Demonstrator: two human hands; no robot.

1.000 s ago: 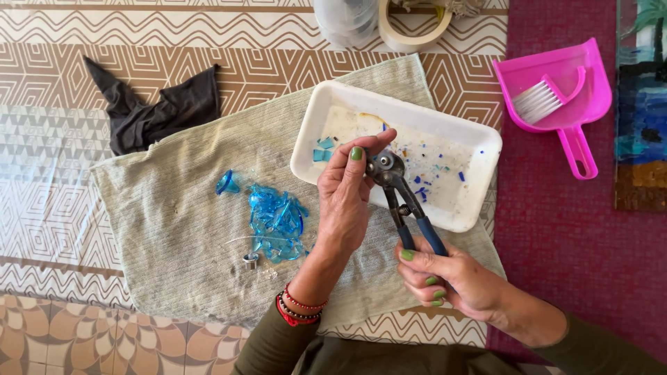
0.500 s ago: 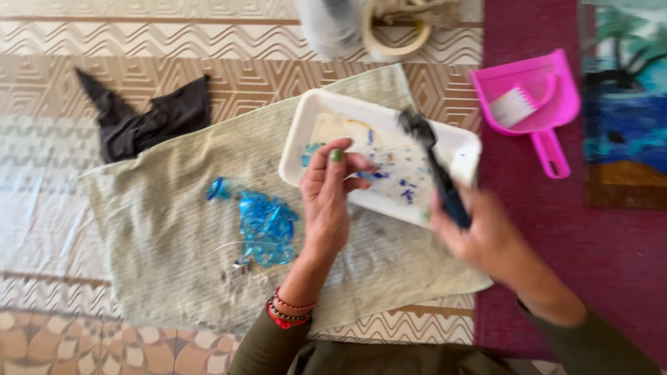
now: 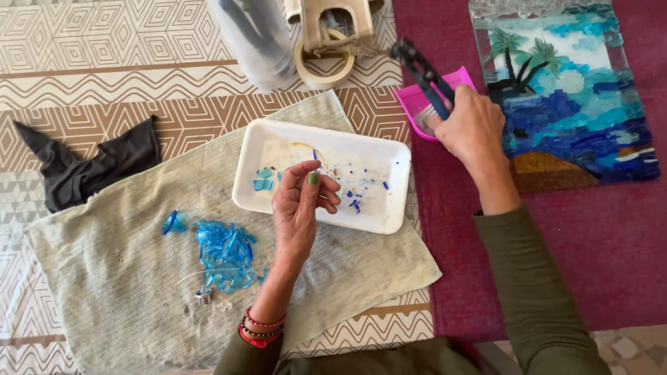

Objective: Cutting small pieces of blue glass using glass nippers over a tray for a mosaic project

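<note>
Bright, even daylight washes the whole surface [image 3: 104,55], soft and diffuse, with only faint shadows tucked under the white tray [image 3: 389,208] and the hands. Mild glare bleaches the tray's floor. The centre reads sharp; the nippers [image 3: 424,73] up top smear slightly with motion, and the grey container [image 3: 257,38] at the upper edge looks soft and stretched.
</note>
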